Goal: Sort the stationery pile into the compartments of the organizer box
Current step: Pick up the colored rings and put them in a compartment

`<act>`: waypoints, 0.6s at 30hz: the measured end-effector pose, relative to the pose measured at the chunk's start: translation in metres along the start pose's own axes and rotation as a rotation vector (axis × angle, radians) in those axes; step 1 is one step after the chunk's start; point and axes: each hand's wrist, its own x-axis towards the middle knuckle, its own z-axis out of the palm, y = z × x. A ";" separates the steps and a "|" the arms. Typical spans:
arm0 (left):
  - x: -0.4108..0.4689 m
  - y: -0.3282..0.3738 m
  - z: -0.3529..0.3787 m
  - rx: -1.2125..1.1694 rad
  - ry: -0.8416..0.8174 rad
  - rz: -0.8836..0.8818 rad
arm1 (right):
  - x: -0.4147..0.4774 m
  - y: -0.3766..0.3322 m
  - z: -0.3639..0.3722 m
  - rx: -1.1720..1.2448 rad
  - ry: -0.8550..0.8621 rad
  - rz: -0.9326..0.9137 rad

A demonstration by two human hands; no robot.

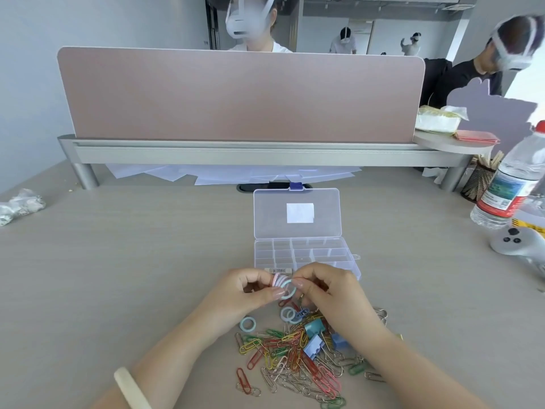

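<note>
Pinching a stack of smooth pastel rings (284,286), lower centre, between left hand (255,290) and right hand (328,287), hiding the near edge of the clear plastic organizer box (306,252); wiry coloured paper clips (283,349) heaped below.

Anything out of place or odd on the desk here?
Nothing spilled or damaged. Untidy bits: a crumpled wrapper at the far left edge of the desk, and loose white sheets fanned askew under the divider rail. Organizer box open; left hand and right hand pinch a stack of rings.
</note>
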 end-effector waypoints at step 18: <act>0.063 0.026 0.020 0.643 0.165 0.217 | 0.027 0.070 -0.053 -0.191 0.191 -0.013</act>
